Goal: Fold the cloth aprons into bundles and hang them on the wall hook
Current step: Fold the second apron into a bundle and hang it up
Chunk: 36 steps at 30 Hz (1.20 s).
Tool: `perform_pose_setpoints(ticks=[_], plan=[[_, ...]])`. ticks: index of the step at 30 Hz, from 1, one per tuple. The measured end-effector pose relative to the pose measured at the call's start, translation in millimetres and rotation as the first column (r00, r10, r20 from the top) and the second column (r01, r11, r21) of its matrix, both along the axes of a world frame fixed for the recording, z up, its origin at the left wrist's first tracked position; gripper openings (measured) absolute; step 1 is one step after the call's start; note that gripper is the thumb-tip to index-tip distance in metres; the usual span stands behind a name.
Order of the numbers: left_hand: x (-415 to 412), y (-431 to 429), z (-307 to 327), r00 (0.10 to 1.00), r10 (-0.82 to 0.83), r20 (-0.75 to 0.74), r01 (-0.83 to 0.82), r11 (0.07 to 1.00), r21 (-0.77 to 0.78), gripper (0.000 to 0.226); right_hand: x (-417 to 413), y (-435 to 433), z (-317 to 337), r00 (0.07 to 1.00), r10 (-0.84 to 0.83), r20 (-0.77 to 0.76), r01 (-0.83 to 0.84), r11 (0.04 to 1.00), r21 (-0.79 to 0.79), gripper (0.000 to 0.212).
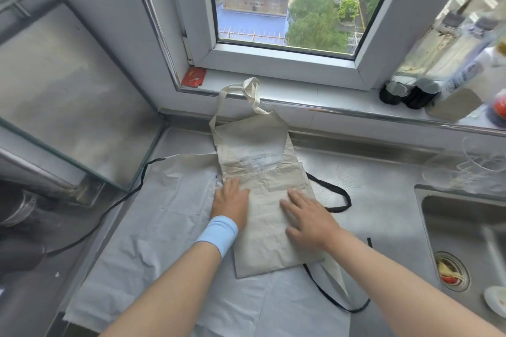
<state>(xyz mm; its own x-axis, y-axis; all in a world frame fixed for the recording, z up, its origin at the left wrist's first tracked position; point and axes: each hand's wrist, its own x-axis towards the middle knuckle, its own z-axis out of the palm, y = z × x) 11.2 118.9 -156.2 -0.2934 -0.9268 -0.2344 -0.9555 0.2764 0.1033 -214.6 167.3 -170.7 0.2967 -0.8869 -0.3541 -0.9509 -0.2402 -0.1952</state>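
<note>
A glass panel (68, 90) at left and a sink (465, 227) at right hem the steel counter (369, 200); the folded beige apron (262, 241) lies atop a white apron (164, 213), with left hand (231, 204) and right hand (309, 217) flat on it, fingers straight

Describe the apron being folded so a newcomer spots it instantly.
Below the window, on the steel counter, two aprons lie stacked. The beige apron is on top, folded narrow, cream-strapped; the white apron beneath spreads wide with black straps.
</note>
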Motion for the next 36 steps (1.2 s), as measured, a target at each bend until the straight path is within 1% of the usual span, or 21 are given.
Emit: perform_pose_setpoints(ticks=[1, 2, 3, 5, 7, 9, 12, 15, 17, 19, 21, 23, 24, 25, 26, 27, 29, 30, 32, 34, 36], plan=[[-7, 10, 2, 0.995, -0.063, -0.078, 0.066, 0.997, 0.039, 0.039, 0, 5, 1, 1.0, 0.011, -0.021, -0.01, 1.0, 0.027, 0.083], [-13, 21, 3, 0.981, -0.133, -0.142, 0.145, 0.987, 0.076, 0.036, 1, 10, 4, 0.999, 0.034, -0.024, -0.034, 0.999, 0.014, 0.088], [-19, 36, 4, 0.967, -0.191, -0.168, 0.212, 0.97, 0.116, 0.034, 1, 18, 7, 0.997, 0.076, -0.023, -0.076, 0.997, -0.015, 0.091], [-23, 62, -1, 0.962, -0.237, -0.135, 0.259, 0.948, 0.187, 0.046, 1, 31, 11, 0.987, 0.161, -0.002, -0.161, 0.986, -0.044, 0.096], [-20, 80, -10, 0.979, -0.198, -0.045, 0.203, 0.935, 0.291, 0.073, 1, 45, 14, 0.973, 0.226, 0.05, -0.222, 0.972, -0.079, 0.096], [-16, 92, -13, 0.984, -0.173, 0.038, 0.149, 0.924, 0.354, 0.089, -2, 60, 11, 0.96, 0.279, 0.033, -0.272, 0.953, -0.133, 0.079], [-11, 105, -10, 0.984, -0.161, 0.078, 0.125, 0.929, 0.349, 0.094, -3, 72, 6, 0.946, 0.321, -0.047, -0.324, 0.923, -0.207, 0.042], [-8, 117, -4, 0.984, -0.171, 0.039, 0.156, 0.955, 0.251, 0.081, -2, 78, 2, 0.908, 0.345, -0.238, -0.397, 0.89, -0.226, 0.015], [-5, 122, 1, 0.988, -0.155, -0.001, 0.151, 0.964, 0.219, 0.072, 3, 81, 1, 0.889, 0.344, -0.303, -0.412, 0.889, -0.201, 0.013], [-6, 125, 7, 0.99, -0.137, -0.017, 0.137, 0.962, 0.236, 0.07, 9, 81, 12, 0.926, 0.285, -0.248, -0.333, 0.925, -0.182, 0.012], [-7, 130, 17, 0.993, -0.109, -0.033, 0.114, 0.971, 0.211, 0.065, 10, 83, 28, 0.969, 0.211, -0.131, -0.238, 0.94, -0.245, 0.007], [-8, 124, 28, 0.996, 0.011, -0.09, 0.008, 0.979, 0.204, 0.052, 10, 80, 43, 0.986, 0.165, 0.004, -0.156, 0.936, -0.315, 0.009], [-8, 121, 35, 0.991, 0.08, -0.107, -0.055, 0.974, 0.221, 0.045, 9, 79, 52, 0.987, 0.148, 0.067, -0.119, 0.941, -0.318, 0.012], [-7, 117, 44, 0.988, 0.114, -0.107, -0.085, 0.965, 0.25, 0.038, 6, 79, 62, 0.985, 0.132, 0.107, -0.098, 0.955, -0.281, 0.015], [-6, 111, 53, 0.99, 0.105, -0.09, -0.074, 0.953, 0.294, 0.031, 2, 77, 72, 0.989, 0.108, 0.104, -0.086, 0.977, -0.198, 0.019], [-6, 106, 63, 0.995, 0.066, -0.075, -0.036, 0.938, 0.346, 0.026, -2, 73, 82, 0.994, 0.093, 0.06, -0.087, 0.992, -0.093, 0.018], [-9, 99, 85, 0.999, 0.0, -0.033, 0.016, 0.885, 0.466, 0.02, -9, 65, 99, 0.995, 0.097, -0.038, -0.092, 0.988, 0.127, 0.007], [-11, 97, 96, 1.0, -0.007, -0.019, 0.016, 0.855, 0.518, 0.021, -12, 61, 107, 0.997, 0.071, -0.028, -0.063, 0.973, 0.22, 0.014], [-10, 87, 112, 0.998, 0.05, -0.023, -0.026, 0.794, 0.608, 0.026, -19, 52, 124, 0.997, -0.045, 0.061, 0.019, 0.928, 0.372, 0.02], [-5, 76, 122, 0.989, 0.138, -0.054, -0.064, 0.73, 0.681, 0.029, -24, 44, 138, 0.969, -0.17, 0.181, 0.06, 0.867, 0.494, 0.016], [0, 64, 123, 0.977, 0.196, -0.078, -0.087, 0.712, 0.696, 0.026, -28, 34, 140, 0.922, -0.27, 0.278, 0.087, 0.843, 0.531, 0.01]])
